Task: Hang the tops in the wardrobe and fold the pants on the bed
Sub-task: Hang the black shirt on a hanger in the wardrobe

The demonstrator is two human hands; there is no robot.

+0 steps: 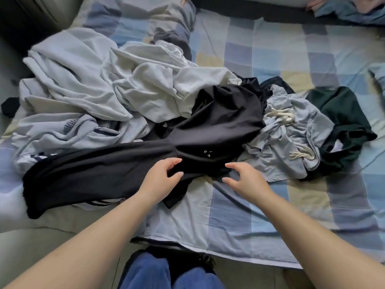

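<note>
Head view, soft black garment [208,126] — crumpled, matte

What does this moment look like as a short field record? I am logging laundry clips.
place: bed with checked sheet
pile: pale tops, black garment, grey shorts, green garment
left hand: open, over the black garment's near edge
right hand: open, beside it, gripping nothing
folded: nothing visible

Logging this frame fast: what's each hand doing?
Left hand: open, fingers loosely curled over the black garment.
Right hand: open, holding nothing.
</note>
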